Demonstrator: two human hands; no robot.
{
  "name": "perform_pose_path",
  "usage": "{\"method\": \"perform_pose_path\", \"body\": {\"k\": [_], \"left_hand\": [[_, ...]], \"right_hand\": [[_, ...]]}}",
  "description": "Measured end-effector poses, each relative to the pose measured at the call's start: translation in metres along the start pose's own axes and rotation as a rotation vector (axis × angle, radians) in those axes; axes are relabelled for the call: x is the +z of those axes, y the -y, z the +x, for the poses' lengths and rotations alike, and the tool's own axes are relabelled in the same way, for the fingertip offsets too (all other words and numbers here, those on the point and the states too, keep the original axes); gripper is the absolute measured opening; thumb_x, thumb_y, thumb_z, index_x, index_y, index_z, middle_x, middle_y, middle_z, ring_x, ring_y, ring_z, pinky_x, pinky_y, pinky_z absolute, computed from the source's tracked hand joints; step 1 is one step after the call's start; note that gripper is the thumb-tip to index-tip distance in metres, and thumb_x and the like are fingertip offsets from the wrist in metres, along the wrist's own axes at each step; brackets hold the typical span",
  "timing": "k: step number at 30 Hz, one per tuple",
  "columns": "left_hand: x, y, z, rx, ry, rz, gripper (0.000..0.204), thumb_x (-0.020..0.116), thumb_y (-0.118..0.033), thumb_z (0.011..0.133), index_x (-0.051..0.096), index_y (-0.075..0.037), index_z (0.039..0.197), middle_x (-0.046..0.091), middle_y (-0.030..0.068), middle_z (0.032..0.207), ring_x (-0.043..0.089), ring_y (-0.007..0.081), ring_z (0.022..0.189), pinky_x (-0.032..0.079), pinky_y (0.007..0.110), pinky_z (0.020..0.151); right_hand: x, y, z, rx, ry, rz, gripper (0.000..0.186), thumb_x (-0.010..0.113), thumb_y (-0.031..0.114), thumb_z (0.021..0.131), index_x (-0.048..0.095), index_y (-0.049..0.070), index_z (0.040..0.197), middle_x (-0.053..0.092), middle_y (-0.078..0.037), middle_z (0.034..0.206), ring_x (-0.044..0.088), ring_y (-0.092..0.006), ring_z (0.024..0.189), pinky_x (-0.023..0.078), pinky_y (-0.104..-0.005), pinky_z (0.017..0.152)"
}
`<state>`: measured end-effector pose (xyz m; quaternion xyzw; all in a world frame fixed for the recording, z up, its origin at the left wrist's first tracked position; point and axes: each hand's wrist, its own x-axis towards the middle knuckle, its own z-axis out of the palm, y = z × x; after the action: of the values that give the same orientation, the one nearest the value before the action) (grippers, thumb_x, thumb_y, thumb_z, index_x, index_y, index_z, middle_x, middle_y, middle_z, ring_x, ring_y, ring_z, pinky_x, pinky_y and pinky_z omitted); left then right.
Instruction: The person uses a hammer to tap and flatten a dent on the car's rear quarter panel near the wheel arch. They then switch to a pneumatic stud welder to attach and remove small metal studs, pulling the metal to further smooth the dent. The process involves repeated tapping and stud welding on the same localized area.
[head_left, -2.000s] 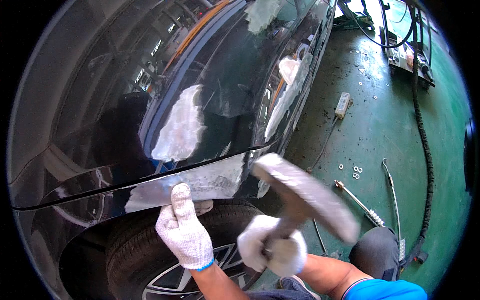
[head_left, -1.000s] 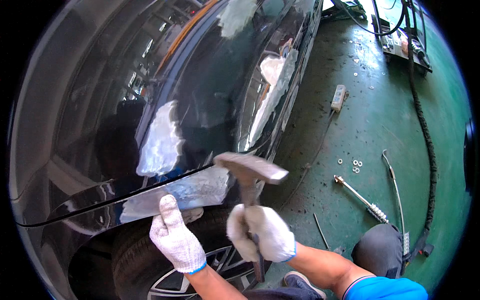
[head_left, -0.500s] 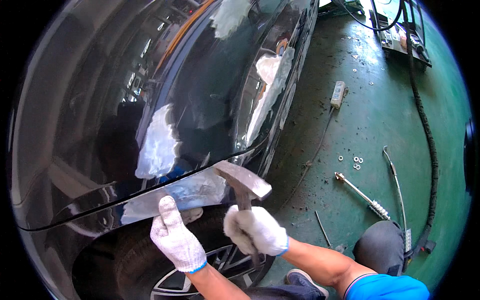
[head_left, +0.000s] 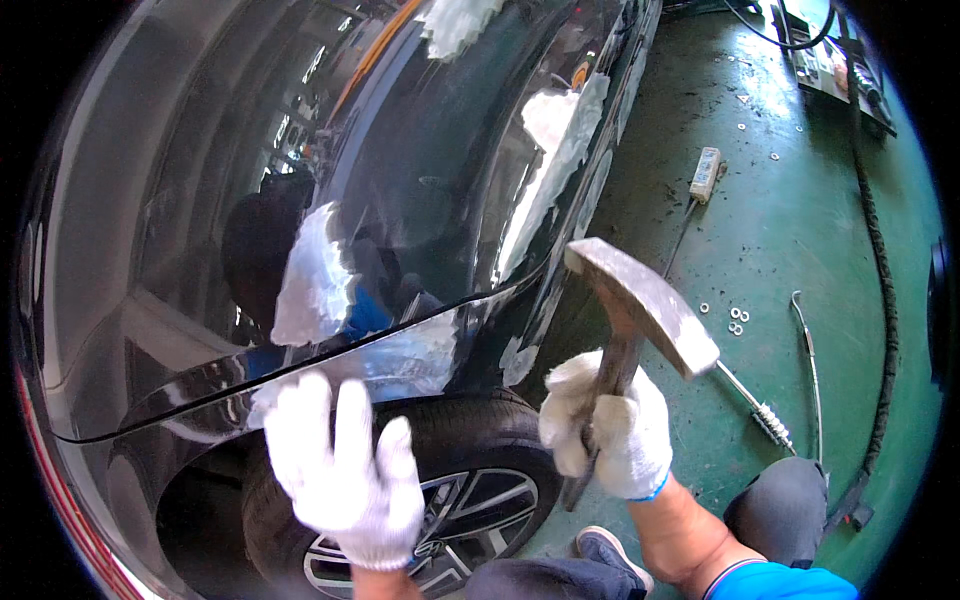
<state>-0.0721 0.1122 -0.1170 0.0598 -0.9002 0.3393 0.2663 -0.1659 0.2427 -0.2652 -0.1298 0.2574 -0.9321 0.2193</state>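
Right hand (head_left: 634,440): fingers wrapped round the hammer (head_left: 650,305); left hand (head_left: 345,485): fingers spread, gripping nothing, by the silvery fender patch (head_left: 415,362); contact indeterminable from here

Black car panel (head_left: 430,200), whitish patches (head_left: 318,285); grey hammer head (head_left: 645,298); 2 white gloves (head_left: 350,490); green floor (head_left: 775,225).

On the green floor (head_left: 790,230) we see a pale power strip (head_left: 705,175) with its cord (head_left: 681,240), some small washers (head_left: 736,328) near a hooked rod (head_left: 814,375), another rod with a coiled section (head_left: 769,420), a thick black hose or cable (head_left: 880,260), and a laden cart (head_left: 812,86).
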Motion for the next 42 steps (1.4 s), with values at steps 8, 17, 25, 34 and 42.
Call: {"method": "perform_pose_path", "body": {"k": [8, 17, 25, 34, 42], "left_hand": [[0.008, 0.054, 0.018, 0.358, 0.107, 0.268, 0.056, 0.065, -0.042, 0.088, 0.058, -0.012, 0.135, 0.05, 0.0127, 0.145, 0.037, 0.036, 0.141, 0.021, 0.055, 0.118], [0.016, 0.061, 0.017, 0.321, 0.032, 0.28, 0.048, 0.06, -0.039, 0.094, 0.06, -0.01, 0.132, 0.052, 0.0132, 0.143, 0.038, 0.0376, 0.14, 0.02, 0.055, 0.118], [0.016, 0.059, 0.019, 0.311, 0.014, 0.227, 0.046, 0.061, -0.038, 0.093, 0.061, -0.01, 0.13, 0.052, 0.0131, 0.143, 0.037, 0.0376, 0.141, 0.02, 0.056, 0.118], [0.018, 0.052, 0.016, 0.274, 0.035, 0.161, 0.051, 0.066, -0.034, 0.088, 0.059, -0.008, 0.132, 0.049, 0.014, 0.146, 0.035, 0.0378, 0.142, 0.02, 0.058, 0.117], [0.07, -0.01, 0.027, 0.458, 0.068, -0.127, 0.05, 0.054, -0.016, 0.084, 0.056, 0.0, 0.131, 0.053, 0.0163, 0.141, 0.047, 0.031, 0.134, 0.029, 0.049, 0.117]], "right_hand": [[0.016, -0.034, 0.003, 0.313, 0.114, 0.032, 0.036, 0.052, 0.035, 0.102, 0.06, 0.001, 0.11, 0.051, 0.002, 0.065, 0.041, -0.0034, 0.051, 0.033, -0.019, 0.047], [0.041, -0.055, 0.015, 0.333, 0.151, 0.131, 0.034, 0.055, 0.033, 0.099, 0.06, -0.001, 0.099, 0.05, 0.001, 0.058, 0.042, -0.0081, 0.043, 0.032, -0.0224, 0.039], [0.038, -0.054, 0.018, 0.283, 0.208, -0.051, 0.054, 0.048, 0.05, 0.099, 0.06, -0.002, 0.088, 0.051, -0.004, 0.052, 0.045, -0.0119, 0.039, 0.037, -0.0257, 0.039], [0.045, -0.042, 0.015, 0.413, 0.179, -0.077, 0.049, 0.047, 0.047, 0.1, 0.06, 0.002, 0.088, 0.049, -0.004, 0.052, 0.043, -0.0121, 0.039, 0.033, -0.0278, 0.037], [0.021, 0.002, 0.007, 0.028, -0.112, 0.051, 0.056, 0.044, 0.056, 0.099, 0.057, 0.002, 0.09, 0.047, -0.003, 0.053, 0.046, -0.0147, 0.038, 0.039, -0.0281, 0.037]]}}
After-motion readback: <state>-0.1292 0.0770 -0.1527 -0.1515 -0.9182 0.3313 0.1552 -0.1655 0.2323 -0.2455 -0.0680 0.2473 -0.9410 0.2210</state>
